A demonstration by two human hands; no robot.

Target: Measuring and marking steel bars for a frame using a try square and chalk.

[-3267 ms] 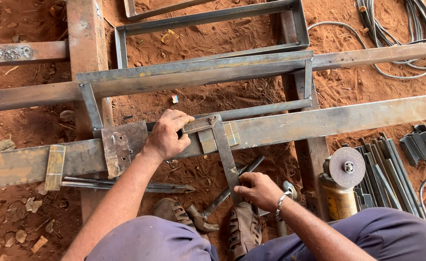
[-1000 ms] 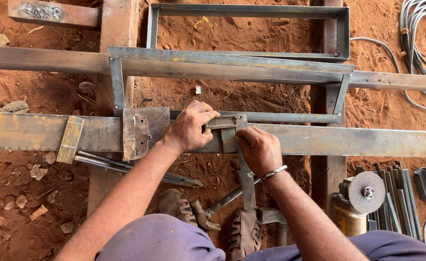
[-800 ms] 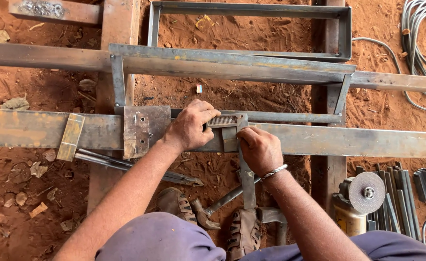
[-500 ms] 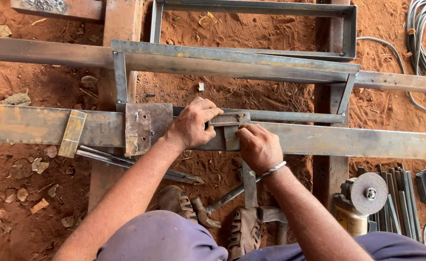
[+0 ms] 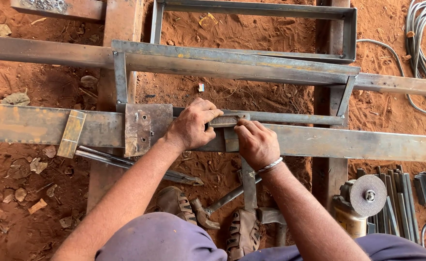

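A long rusty steel beam [image 5: 348,143] lies across red soil, with a thin steel frame [image 5: 232,60] resting on it. A steel try square [image 5: 228,119] sits against the beam, its long leg [image 5: 248,183] hanging down toward me. My left hand [image 5: 192,124] pinches the square's short ruled arm against the beam. My right hand [image 5: 256,143] presses down on the square's corner, fingers curled over it. A flat steel plate [image 5: 142,128] sits on the beam just left of my left hand.
An angle grinder [image 5: 363,195] stands at lower right beside several steel bars [image 5: 396,203]. A hammer [image 5: 212,212] lies by my sandalled feet [image 5: 241,229]. Grey cables [image 5: 423,29] coil at upper right. A rectangular frame [image 5: 256,9] lies at the top.
My right hand came up from near the ground onto the square's corner. Over the last second both hands stay on the square with only small shifts.
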